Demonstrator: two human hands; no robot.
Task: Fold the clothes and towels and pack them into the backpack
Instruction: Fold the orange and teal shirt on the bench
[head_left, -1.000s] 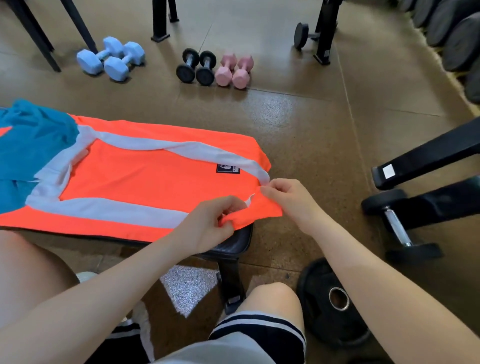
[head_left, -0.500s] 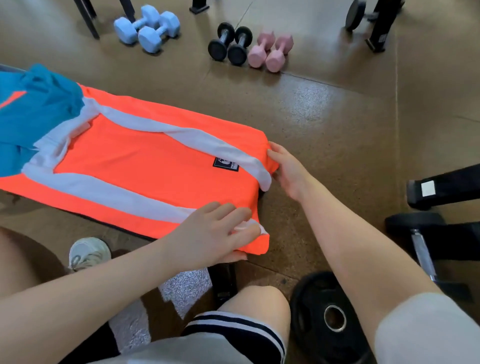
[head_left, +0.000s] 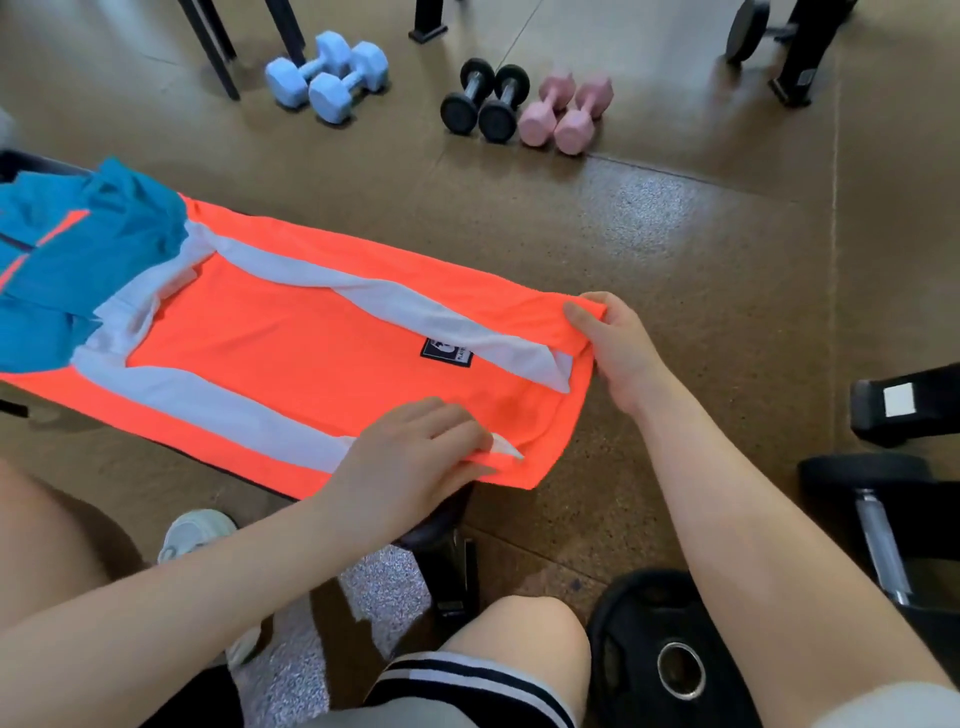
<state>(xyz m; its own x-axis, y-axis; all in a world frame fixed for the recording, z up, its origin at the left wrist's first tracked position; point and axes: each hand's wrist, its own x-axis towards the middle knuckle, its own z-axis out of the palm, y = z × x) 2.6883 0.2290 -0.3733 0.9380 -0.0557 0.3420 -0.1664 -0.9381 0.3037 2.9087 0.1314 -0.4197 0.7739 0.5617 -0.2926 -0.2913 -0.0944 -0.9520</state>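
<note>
An orange garment (head_left: 291, 353) with white stripes and a small dark logo patch lies spread flat along a black bench. My right hand (head_left: 618, 348) pinches its far right corner, thumb on top of the fabric. At the near right edge my left hand (head_left: 415, 457) grips the fabric, fingers curled over the hem. A crumpled blue garment (head_left: 67, 270) with an orange stripe lies on the orange one's left end. No backpack is in view.
On the floor behind the bench lie blue dumbbells (head_left: 327, 78), black dumbbells (head_left: 485, 101) and pink dumbbells (head_left: 566, 111). A black weight plate (head_left: 670, 660) lies by my right knee, a large dumbbell (head_left: 878, 525) to the right. Black equipment legs stand at the back.
The sleeve that both hands held folded at the right end now lies flat. My right hand moved to the far right corner and took hold of it; my left hand stayed at the near edge.
</note>
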